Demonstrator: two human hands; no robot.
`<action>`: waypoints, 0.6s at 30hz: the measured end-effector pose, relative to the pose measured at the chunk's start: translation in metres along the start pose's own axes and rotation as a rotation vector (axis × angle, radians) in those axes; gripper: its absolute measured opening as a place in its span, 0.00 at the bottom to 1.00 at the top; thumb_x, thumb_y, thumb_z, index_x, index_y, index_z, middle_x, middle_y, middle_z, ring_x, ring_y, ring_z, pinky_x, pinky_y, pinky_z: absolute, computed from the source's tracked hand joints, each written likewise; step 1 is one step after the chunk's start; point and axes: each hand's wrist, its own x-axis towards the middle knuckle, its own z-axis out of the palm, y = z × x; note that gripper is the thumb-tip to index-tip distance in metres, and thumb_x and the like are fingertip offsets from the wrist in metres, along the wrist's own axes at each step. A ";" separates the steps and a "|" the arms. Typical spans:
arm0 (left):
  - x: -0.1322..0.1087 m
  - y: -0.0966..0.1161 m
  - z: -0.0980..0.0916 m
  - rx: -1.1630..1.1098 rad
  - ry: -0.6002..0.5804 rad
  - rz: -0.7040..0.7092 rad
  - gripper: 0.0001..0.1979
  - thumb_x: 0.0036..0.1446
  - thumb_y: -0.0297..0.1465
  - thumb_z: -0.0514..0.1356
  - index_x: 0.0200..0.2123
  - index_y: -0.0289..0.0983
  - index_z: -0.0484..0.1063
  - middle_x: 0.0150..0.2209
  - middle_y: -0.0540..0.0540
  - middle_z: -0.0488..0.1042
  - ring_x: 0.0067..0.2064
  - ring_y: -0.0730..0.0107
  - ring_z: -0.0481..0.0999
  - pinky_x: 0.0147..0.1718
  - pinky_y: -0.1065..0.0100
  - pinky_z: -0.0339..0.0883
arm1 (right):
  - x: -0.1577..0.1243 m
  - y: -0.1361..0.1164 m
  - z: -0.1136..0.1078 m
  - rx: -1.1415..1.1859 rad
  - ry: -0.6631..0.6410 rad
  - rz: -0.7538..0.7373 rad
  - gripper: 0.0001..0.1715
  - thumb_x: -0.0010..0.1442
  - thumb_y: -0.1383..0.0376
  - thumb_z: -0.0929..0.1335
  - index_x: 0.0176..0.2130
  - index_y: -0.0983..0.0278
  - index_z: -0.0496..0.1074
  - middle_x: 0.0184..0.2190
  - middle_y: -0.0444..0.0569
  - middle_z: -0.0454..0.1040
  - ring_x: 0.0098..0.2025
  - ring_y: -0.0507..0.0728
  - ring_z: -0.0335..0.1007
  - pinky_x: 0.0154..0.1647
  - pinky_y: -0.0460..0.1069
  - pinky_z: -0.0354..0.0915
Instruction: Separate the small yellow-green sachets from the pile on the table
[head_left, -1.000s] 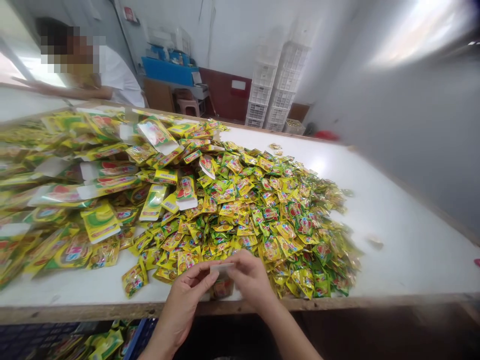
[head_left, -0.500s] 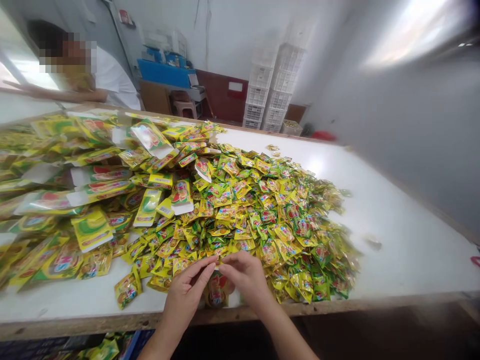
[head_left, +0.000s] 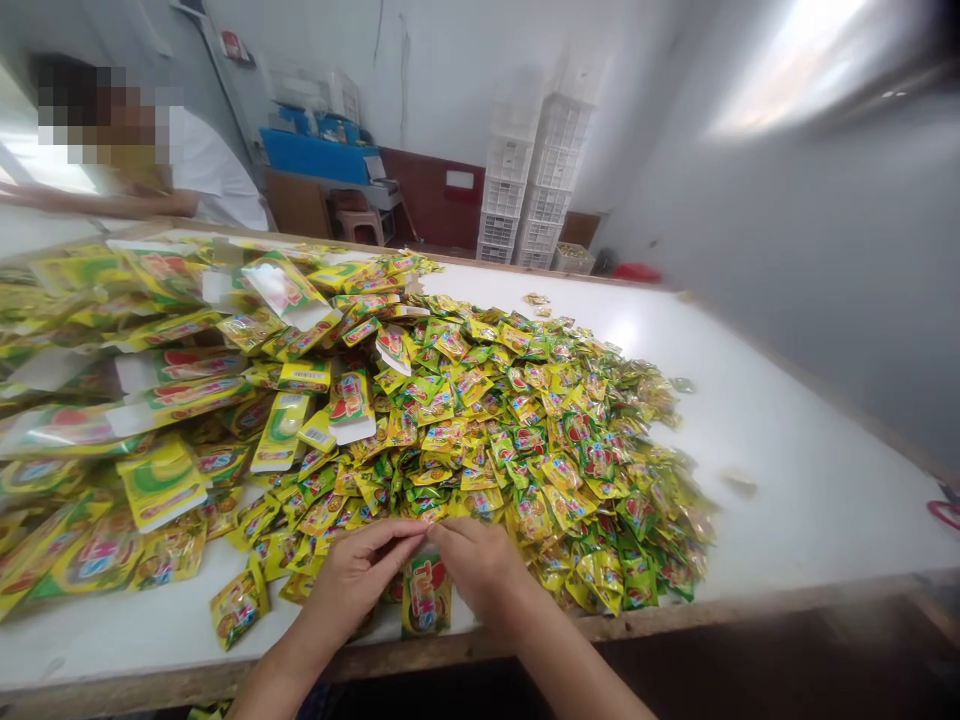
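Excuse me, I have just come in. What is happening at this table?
A person's left hand and right hand meet at the near edge of the white table, fingers pinching at the top of a green packet; the fingertips hide the exact grip. Beyond them lies a big heap of small sachets, with printed cartons piled to the left. At the far left, another person in white has an arm along the table.

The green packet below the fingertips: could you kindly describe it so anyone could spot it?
Along the near edge of the white table, by the heap of packets, the left hand and right hand meet. The green packet shows between them, with large lettering and red patches. Its place directly below the fingertips sets it apart from the heap.
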 end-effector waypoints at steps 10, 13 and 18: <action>-0.018 0.012 0.014 -0.313 0.043 -0.382 0.16 0.51 0.38 0.67 0.41 0.36 0.79 0.39 0.43 0.81 0.42 0.60 0.79 0.42 0.66 0.72 | -0.002 -0.015 0.009 0.821 0.206 0.592 0.07 0.54 0.63 0.73 0.35 0.63 0.78 0.31 0.46 0.74 0.22 0.50 0.71 0.20 0.44 0.68; -0.025 0.004 0.020 -0.302 0.091 -0.309 0.19 0.51 0.38 0.67 0.46 0.38 0.77 0.43 0.44 0.81 0.47 0.59 0.77 0.47 0.65 0.71 | -0.007 -0.019 0.009 0.748 0.239 0.557 0.04 0.54 0.67 0.72 0.34 0.62 0.77 0.33 0.46 0.73 0.24 0.50 0.72 0.23 0.43 0.69; -0.027 0.002 0.023 -0.269 0.104 -0.314 0.16 0.50 0.39 0.67 0.41 0.38 0.79 0.42 0.44 0.82 0.44 0.60 0.79 0.45 0.67 0.72 | -0.009 -0.014 0.005 0.687 0.173 0.502 0.07 0.58 0.66 0.70 0.38 0.60 0.78 0.35 0.45 0.71 0.18 0.46 0.67 0.17 0.42 0.64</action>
